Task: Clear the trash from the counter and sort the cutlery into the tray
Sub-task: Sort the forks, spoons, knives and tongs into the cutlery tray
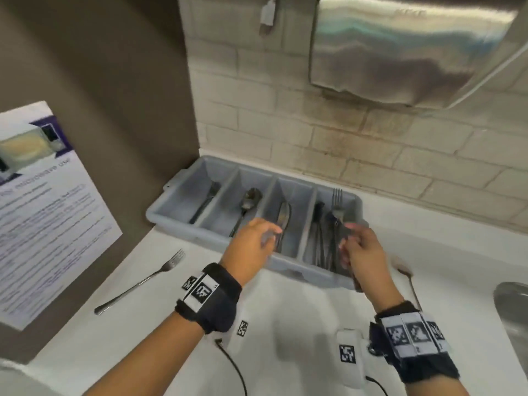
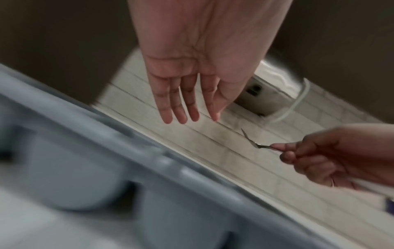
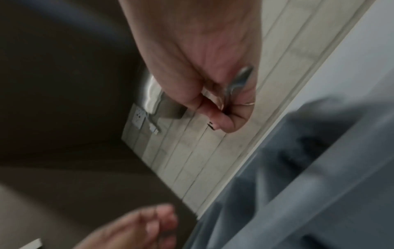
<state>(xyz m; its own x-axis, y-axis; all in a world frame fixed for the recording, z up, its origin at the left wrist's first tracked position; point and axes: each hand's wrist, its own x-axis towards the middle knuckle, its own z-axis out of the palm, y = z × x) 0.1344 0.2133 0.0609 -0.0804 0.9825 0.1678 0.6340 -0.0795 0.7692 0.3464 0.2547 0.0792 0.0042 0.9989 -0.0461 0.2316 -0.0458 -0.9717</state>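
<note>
A grey four-compartment cutlery tray [image 1: 167,208] stands against the tiled wall. From the left its compartments hold a fork [image 1: 206,200], a spoon [image 1: 249,202], a knife [image 1: 283,220] and several dark pieces [image 1: 320,232]. My right hand [image 1: 360,248] grips a fork [image 1: 337,200] by the handle over the rightmost compartment, tines pointing at the wall. In the left wrist view that fork [image 2: 254,143] sticks out of the right hand's fingers [image 2: 285,148]. My left hand [image 1: 255,242] hovers over the tray's front edge, fingers [image 2: 181,107] straight, holding nothing.
Another fork [image 1: 143,281] lies on the white counter [image 1: 285,324] to the left. A spoon [image 1: 409,281] lies right of the tray, near a steel sink [image 1: 513,312]. A steel dispenser [image 1: 405,50] hangs above. A poster [image 1: 48,212] covers the left wall.
</note>
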